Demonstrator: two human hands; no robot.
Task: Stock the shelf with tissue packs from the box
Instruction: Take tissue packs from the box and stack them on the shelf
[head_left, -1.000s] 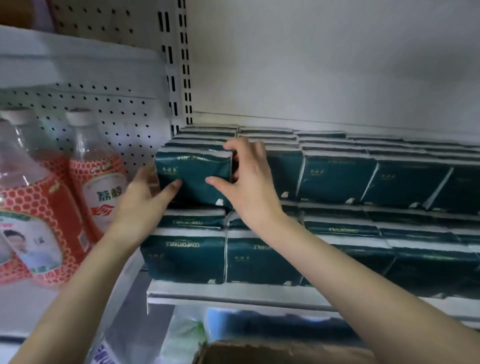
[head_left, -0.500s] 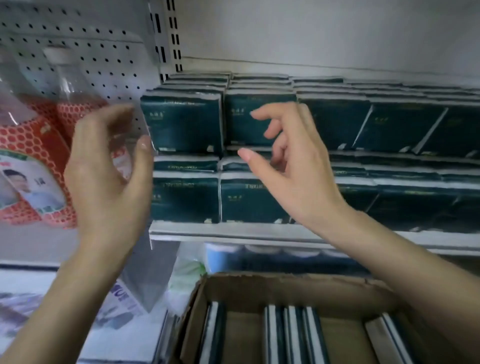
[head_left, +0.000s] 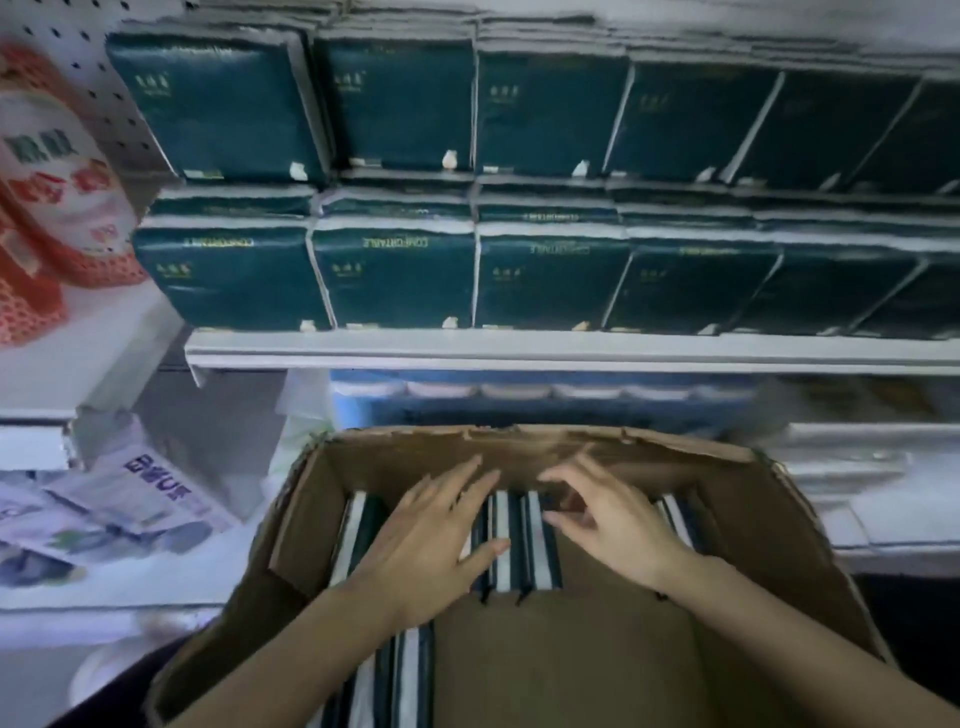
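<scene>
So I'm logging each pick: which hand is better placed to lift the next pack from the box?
Probably the right hand: its fingers are curled at the upright packs mid-box. The left hand lies flat across them.

The dark green plastic-wrapped tissue packs (head_left: 395, 280) on the white shelf read "COMFORTABLE", upside down. Other print is too blurred to read.

The left hand (head_left: 431, 540) hides part of the upright tissue packs (head_left: 519, 540) in the box (head_left: 753, 519). At three o'clock, shelf packs (head_left: 909, 291) run off-frame, blurred.
</scene>
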